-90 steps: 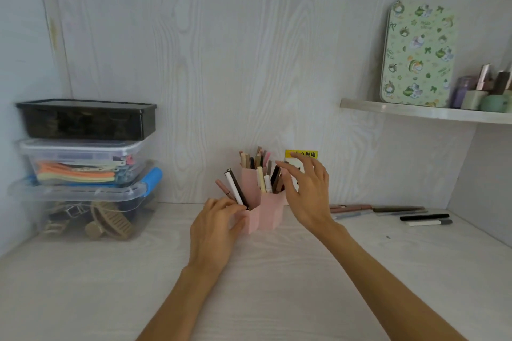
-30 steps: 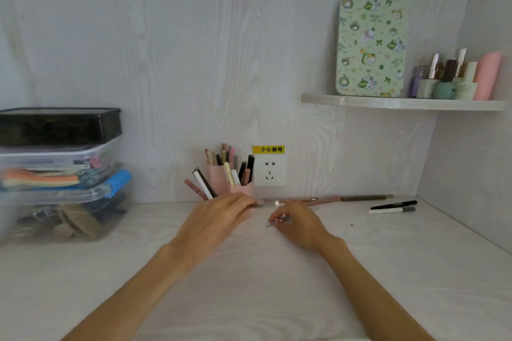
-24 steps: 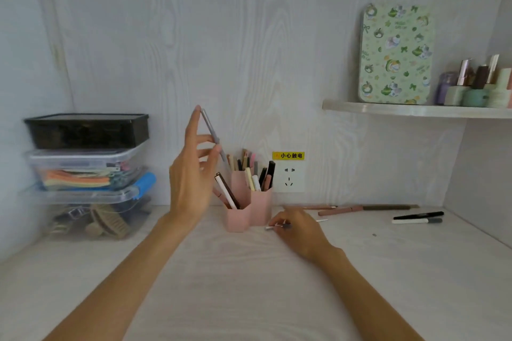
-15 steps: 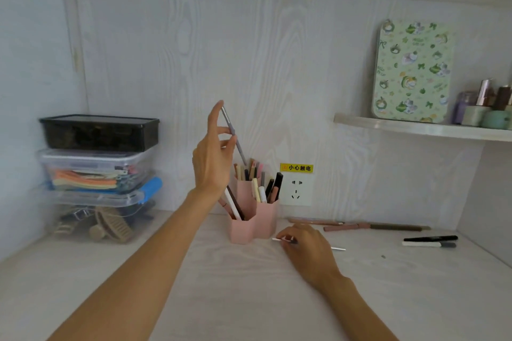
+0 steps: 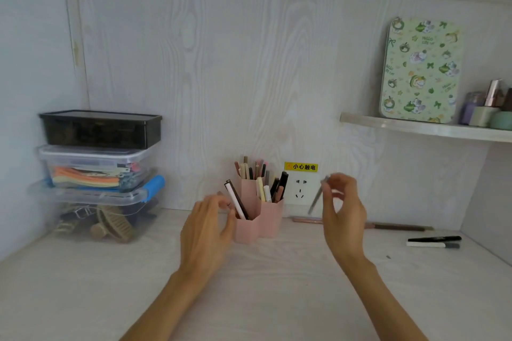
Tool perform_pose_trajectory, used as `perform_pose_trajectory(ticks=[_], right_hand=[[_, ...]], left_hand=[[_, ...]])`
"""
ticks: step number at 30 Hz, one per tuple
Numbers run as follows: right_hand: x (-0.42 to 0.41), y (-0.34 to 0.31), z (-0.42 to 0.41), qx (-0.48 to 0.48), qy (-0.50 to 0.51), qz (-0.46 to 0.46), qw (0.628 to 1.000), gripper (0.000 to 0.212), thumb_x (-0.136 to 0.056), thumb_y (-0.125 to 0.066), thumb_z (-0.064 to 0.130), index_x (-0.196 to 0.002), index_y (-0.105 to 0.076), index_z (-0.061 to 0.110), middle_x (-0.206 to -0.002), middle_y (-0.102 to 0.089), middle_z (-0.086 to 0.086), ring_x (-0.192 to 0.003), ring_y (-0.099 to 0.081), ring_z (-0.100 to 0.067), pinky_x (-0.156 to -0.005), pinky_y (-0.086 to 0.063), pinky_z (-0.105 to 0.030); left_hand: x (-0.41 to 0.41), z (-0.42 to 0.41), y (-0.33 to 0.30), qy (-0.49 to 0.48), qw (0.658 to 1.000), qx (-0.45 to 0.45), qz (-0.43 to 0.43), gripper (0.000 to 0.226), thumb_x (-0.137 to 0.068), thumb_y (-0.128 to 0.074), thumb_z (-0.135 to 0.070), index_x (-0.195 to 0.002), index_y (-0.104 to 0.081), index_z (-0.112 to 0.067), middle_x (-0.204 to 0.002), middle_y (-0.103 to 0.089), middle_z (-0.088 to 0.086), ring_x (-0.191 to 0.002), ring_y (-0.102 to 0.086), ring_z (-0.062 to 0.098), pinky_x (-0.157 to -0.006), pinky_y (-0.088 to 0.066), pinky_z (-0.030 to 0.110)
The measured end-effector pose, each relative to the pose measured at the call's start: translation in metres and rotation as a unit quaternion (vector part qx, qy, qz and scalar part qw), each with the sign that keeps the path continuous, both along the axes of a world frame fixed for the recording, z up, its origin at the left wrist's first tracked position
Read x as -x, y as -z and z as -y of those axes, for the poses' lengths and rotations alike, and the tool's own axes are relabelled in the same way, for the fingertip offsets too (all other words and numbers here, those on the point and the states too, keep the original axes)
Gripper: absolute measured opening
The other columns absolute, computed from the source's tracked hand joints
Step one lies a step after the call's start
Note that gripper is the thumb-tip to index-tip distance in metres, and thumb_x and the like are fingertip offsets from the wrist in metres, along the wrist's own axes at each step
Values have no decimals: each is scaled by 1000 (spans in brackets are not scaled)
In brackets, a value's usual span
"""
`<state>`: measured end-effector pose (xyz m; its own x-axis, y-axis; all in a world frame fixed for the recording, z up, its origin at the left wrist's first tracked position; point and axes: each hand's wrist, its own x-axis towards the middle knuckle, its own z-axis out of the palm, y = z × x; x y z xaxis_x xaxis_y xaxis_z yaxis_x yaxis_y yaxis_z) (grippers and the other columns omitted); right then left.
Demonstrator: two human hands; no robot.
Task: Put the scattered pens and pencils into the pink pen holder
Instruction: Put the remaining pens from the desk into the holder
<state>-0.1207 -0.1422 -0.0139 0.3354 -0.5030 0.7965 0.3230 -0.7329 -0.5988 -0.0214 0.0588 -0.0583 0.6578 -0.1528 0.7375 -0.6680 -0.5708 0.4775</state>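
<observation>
The pink pen holder (image 5: 267, 220) stands against the back wall, full of several pens and pencils. My left hand (image 5: 206, 225) is open just left of it, fingers near its front cell, holding nothing. My right hand (image 5: 342, 210) is raised to the right of the holder, pinching a thin grey pen (image 5: 315, 199) that hangs tilted in the air. On the desk behind lie a long brown pencil (image 5: 396, 227) and a pink pencil (image 5: 306, 220). Farther right lie a black pen (image 5: 435, 238) and a white marker (image 5: 430, 244).
Stacked plastic boxes (image 5: 97, 174) stand at the back left. A wall socket (image 5: 300, 192) with a yellow label sits behind the holder. A shelf (image 5: 421, 130) at upper right holds a green tin and small bottles. A side wall closes the desk at right.
My left hand came down from above the holder and no longer holds its pen. My right hand lifted the thin pen off the desk into the air.
</observation>
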Motion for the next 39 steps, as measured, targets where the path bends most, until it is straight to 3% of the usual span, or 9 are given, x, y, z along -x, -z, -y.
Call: perform_pose_trajectory(ticks=[4,11,15,18,21,24,26,30,39], right_hand=[[-18,-50,-27,-56,-45,131,989,24,-93,-54,18,-105,-44,37,-94,-66,2,-87,-64,-5,-80,-51,-15],[-74,-93,-61,-68,-31,161,984,23,-96,-50,17,-118,-52,22,-88,-66,1,-85,-65,-12,-79,-53,-21],[-100,-67,-57,31,-8,-67,997,16,-91,-56,17,-104,-62,24,-84,-70,5,-73,-65,-9,-67,-52,-24],[-106,-47,-45,169,38,-233,957,23,-93,-53,30,-88,-72,19,-92,-73,3,-99,-60,-20,-83,-48,-36],[-97,-39,-31,189,22,-190,963,30,-96,-45,34,-100,-72,21,-112,-67,5,-114,-47,-17,-93,-38,-32],[-71,-15,4,95,67,-119,986,28,-97,-41,30,-108,-66,24,-106,-65,7,-104,-49,-14,-83,-36,-24],[-54,10,41,49,145,-199,968,26,-96,-42,22,-103,-66,17,-103,-68,-3,-103,-54,-26,-83,-44,-35],[-30,57,92,101,145,-489,854,32,-93,-40,11,-123,-50,11,-130,-51,-11,-121,-42,-31,-100,-38,-41],[-31,56,72,178,51,-544,818,34,-95,-36,15,-127,-47,21,-129,-44,-9,-119,-38,-28,-100,-37,-41]], left_hand=[[-1,-4,16,44,983,-116,-138,9,-86,-53,-36,-93,-58,-34,-89,-61,-17,-80,-58,8,-67,-46,26],[0,-3,23,65,977,-171,-110,14,-86,-50,-30,-95,-61,-30,-93,-64,-13,-85,-58,7,-69,-43,21],[-1,-2,24,70,978,-172,-93,15,-88,-48,-29,-97,-60,-28,-95,-64,-12,-87,-58,9,-69,-43,22],[0,-3,24,77,979,-175,-76,15,-89,-47,-29,-96,-60,-28,-96,-63,-12,-87,-58,8,-67,-42,21],[5,-1,24,99,978,-176,-45,14,-90,-48,-30,-96,-61,-30,-97,-63,-14,-82,-53,3,-62,-34,15],[12,7,26,156,970,-184,-13,15,-90,-49,-31,-99,-61,-31,-100,-61,-16,-84,-50,0,-63,-31,12],[14,13,27,187,964,-191,-5,17,-91,-49,-31,-102,-62,-31,-104,-60,-17,-93,-52,1,-70,-36,13],[12,18,25,192,963,-190,-12,16,-91,-50,-33,-101,-62,-32,-103,-58,-18,-96,-51,0,-71,-34,12],[9,17,25,155,969,-186,-53,14,-88,-53,-38,-99,-60,-35,-100,-57,-20,-94,-52,0,-72,-43,18]])
